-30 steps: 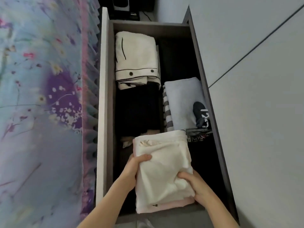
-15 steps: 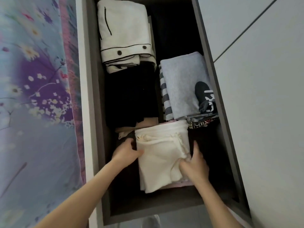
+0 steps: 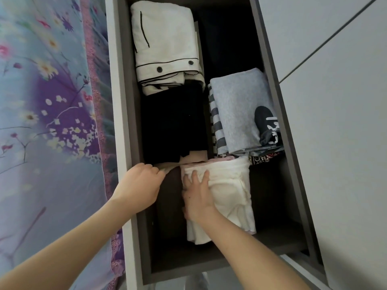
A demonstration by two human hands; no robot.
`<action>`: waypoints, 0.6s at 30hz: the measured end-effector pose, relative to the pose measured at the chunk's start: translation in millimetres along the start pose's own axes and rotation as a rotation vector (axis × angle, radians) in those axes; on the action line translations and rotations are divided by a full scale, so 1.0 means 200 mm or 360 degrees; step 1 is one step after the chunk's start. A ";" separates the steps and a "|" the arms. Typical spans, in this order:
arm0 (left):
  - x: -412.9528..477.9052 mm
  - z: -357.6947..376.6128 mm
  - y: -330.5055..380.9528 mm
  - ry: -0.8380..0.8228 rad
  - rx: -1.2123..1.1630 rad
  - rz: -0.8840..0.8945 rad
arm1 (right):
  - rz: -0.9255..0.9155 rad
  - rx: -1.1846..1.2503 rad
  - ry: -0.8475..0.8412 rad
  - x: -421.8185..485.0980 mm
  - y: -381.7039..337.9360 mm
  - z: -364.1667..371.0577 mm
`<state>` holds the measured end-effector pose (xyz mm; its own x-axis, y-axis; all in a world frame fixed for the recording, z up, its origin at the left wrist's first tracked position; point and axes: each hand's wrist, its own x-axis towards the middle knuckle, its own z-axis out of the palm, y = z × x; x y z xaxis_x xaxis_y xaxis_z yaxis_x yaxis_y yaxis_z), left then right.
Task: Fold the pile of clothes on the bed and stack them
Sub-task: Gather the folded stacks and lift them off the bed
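Note:
A folded cream stack [image 3: 230,191] with a pink layer beneath lies in the near part of an open dark drawer [image 3: 125,122]. My right hand [image 3: 196,197] rests on the stack's left side, fingers spread flat over the cloth. My left hand [image 3: 139,185] is just left of it, fingers curled and pinching the edge of a beige garment [image 3: 194,156] that pokes out behind the stack.
Further back in the drawer lie a white folded garment with black piping [image 3: 165,49], a black pile [image 3: 173,122], and a grey top [image 3: 236,109] over a striped one [image 3: 217,124]. A floral bedsheet [image 3: 41,101] borders the left; pale panels [image 3: 335,143] stand to the right.
The cream stack went down into the drawer. My right hand shifted from the stack's right edge to its left top. My left hand left the stack and took the beige garment's edge.

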<state>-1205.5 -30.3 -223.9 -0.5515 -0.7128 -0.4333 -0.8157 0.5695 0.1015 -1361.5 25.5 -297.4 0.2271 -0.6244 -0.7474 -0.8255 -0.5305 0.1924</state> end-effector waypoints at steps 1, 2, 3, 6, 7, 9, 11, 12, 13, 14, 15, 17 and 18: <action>0.01 0.00 0.00 0.0026 0.0009 -0.0004 | 0.0036 0.0028 0.0000 -0.01 0.02 0.00; 0.01 0.00 0.00 0.0032 0.0016 -0.0006 | 0.0069 0.0017 -0.0001 -0.02 0.04 0.01; 0.01 0.00 0.00 0.0019 0.0013 -0.0013 | 0.0091 -0.0017 0.0000 -0.03 0.07 0.01; 0.00 0.02 0.00 -0.0028 -0.0026 -0.0048 | 0.0070 -0.0112 -0.0046 -0.07 0.17 0.05; 0.00 0.02 0.00 -0.0038 -0.0025 -0.0054 | 0.0054 -0.0143 -0.0064 -0.09 0.20 0.07; 0.01 0.02 0.00 -0.0038 -0.0028 -0.0064 | 0.0047 -0.0215 -0.0080 -0.12 0.27 0.10; 0.01 0.02 0.00 -0.0034 -0.0025 -0.0060 | 0.0077 -0.0224 -0.0090 -0.13 0.31 0.13; 0.01 0.02 -0.01 -0.0028 -0.0016 -0.0056 | 0.0098 -0.0216 -0.0097 -0.14 0.33 0.16; 0.01 0.01 0.00 -0.0021 -0.0016 -0.0051 | 0.0112 -0.0220 -0.0112 -0.14 0.35 0.18; 0.00 0.01 -0.01 -0.0019 -0.0015 -0.0048 | 0.0125 -0.0239 -0.0118 -0.14 0.37 0.20; 0.00 0.01 -0.01 -0.0010 -0.0007 -0.0031 | 0.0136 -0.0263 -0.0127 -0.16 0.40 0.22; -0.01 0.00 -0.01 0.0009 0.0002 -0.0022 | 0.0148 -0.0307 -0.0145 -0.18 0.44 0.23; -0.03 -0.01 -0.01 0.0019 -0.0012 -0.0030 | 0.0134 -0.0341 -0.0139 -0.20 0.45 0.20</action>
<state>-1201.4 -29.0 -219.7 -0.5383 -0.7281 -0.4243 -0.8271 0.5531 0.1000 -1465.6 26.6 -275.1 0.1089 -0.6246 -0.7734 -0.7092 -0.5940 0.3799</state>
